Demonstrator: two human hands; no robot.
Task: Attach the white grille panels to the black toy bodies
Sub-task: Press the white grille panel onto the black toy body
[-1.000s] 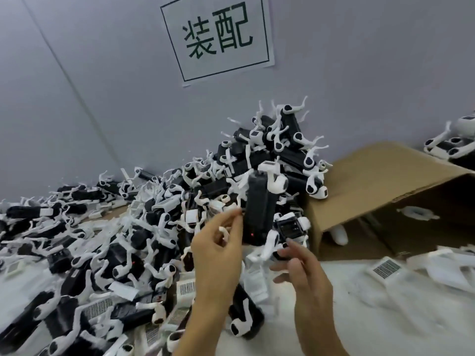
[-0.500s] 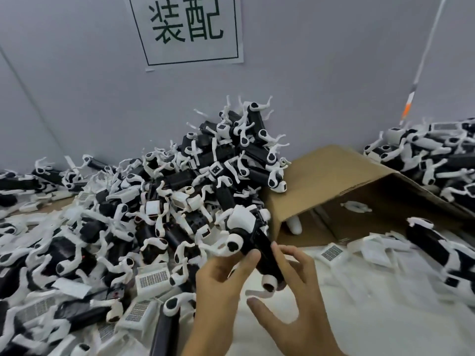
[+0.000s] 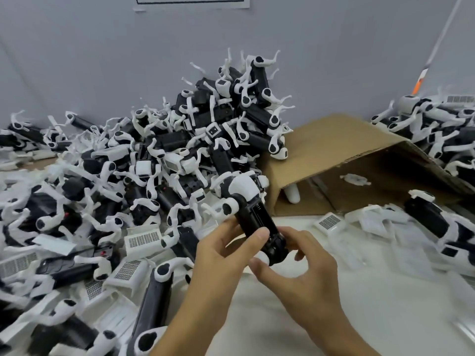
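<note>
A black toy body [image 3: 253,215] with white legs and a white head end lies tilted between both hands, above the table's near middle. My left hand [image 3: 223,253] grips its near end, thumb on top and fingers underneath. My right hand [image 3: 300,265] curls round the same end from the right. Loose white grille panels [image 3: 144,240] lie flat at the left, and another white grille panel [image 3: 330,222] lies at the right of the hands. A large pile of black toy bodies [image 3: 205,129] rises behind.
A brown cardboard box [image 3: 341,147] lies on its side at the right, open toward me. More toys [image 3: 442,129] are heaped on and behind it. Another toy [image 3: 434,222] lies at the far right. The white table surface [image 3: 321,337] stretches below the hands.
The toy body came out of the pile's front and swung from upright to tilted, nearer to me. My right hand closed in on its near end. The view dropped lower.
</note>
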